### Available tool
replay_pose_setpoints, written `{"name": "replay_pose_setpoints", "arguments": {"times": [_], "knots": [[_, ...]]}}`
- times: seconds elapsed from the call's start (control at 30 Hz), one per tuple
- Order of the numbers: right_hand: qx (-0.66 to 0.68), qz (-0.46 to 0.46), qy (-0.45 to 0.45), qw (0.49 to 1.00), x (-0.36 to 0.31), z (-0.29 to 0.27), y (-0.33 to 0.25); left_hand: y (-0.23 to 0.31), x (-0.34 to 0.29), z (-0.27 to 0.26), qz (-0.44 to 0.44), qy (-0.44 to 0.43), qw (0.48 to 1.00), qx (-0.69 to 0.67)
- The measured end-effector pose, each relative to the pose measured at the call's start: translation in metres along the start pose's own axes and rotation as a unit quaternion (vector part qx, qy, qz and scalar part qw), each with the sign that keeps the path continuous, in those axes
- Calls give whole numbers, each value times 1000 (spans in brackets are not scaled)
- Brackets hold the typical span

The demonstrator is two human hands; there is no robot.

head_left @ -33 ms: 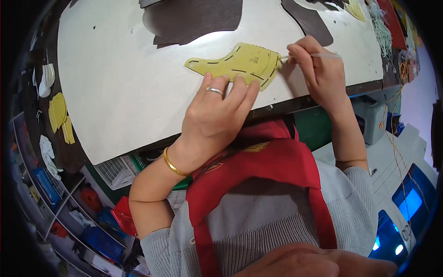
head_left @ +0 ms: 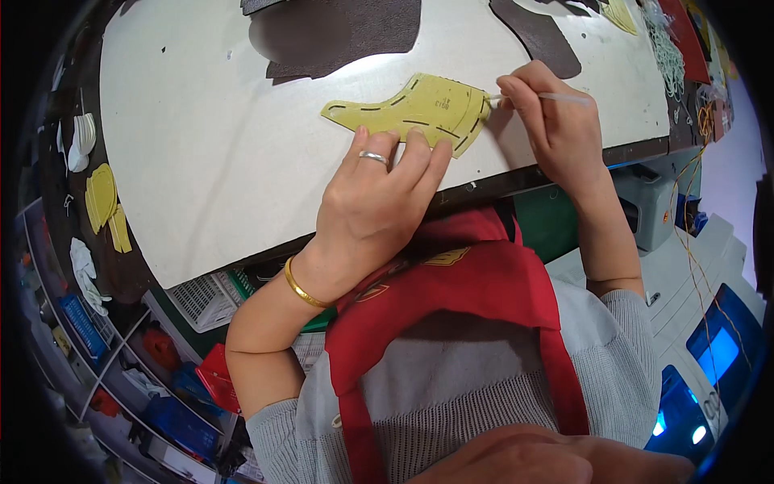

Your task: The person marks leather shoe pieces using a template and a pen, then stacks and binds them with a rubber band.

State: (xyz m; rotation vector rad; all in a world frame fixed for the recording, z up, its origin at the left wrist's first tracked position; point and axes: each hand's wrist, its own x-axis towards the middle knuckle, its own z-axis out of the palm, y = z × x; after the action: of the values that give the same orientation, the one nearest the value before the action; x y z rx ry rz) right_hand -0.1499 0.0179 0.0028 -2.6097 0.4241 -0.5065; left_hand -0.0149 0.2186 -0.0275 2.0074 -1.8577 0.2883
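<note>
Mostly white surface (head_left: 201, 161), dark-edged, filling the upper and middle frame. Grey ribbed knit top (head_left: 476, 387) on the person at bottom centre; red apron (head_left: 451, 282) over it, its bib folding near the surface's lower edge. Large dark brown sheet (head_left: 383, 36), leather-like, ragged lower edge, at top centre.

Yellow template (head_left: 431, 101) lies flat on the surface, just above the middle of the frame: narrow end to the left, broad end to the right, black dashes along its margins, a curved line across the broad part. Left hand (head_left: 375, 189) comes up from lower left, fingers spread, fingertips resting on the template's lower edge; grip not closed around anything. Right hand (head_left: 564, 133) sits right of the template, its grip pinched on a slim stick.

Narrower dark brown piece (head_left: 540, 40) lies at upper right, above the right hand. Smaller yellow pieces (head_left: 101, 198) overlap at the left edge. Gold bangle (head_left: 302, 286) on the left wrist. Slim translucent stick (head_left: 567, 98), pen-like, tip at the template's right end; contact too small to tell. Silver ring (head_left: 373, 156) on a left finger.
</note>
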Motion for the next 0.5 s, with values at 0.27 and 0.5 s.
{"name": "replay_pose_setpoints", "arguments": {"times": [0.27,0.5], "knots": [[1,-36,-52,998,-9,18,-44,0,1,1,-5,1,1000,17],[53,122,-95,986,43,11,-2,5,14,-7,-21,0,999,32]]}}
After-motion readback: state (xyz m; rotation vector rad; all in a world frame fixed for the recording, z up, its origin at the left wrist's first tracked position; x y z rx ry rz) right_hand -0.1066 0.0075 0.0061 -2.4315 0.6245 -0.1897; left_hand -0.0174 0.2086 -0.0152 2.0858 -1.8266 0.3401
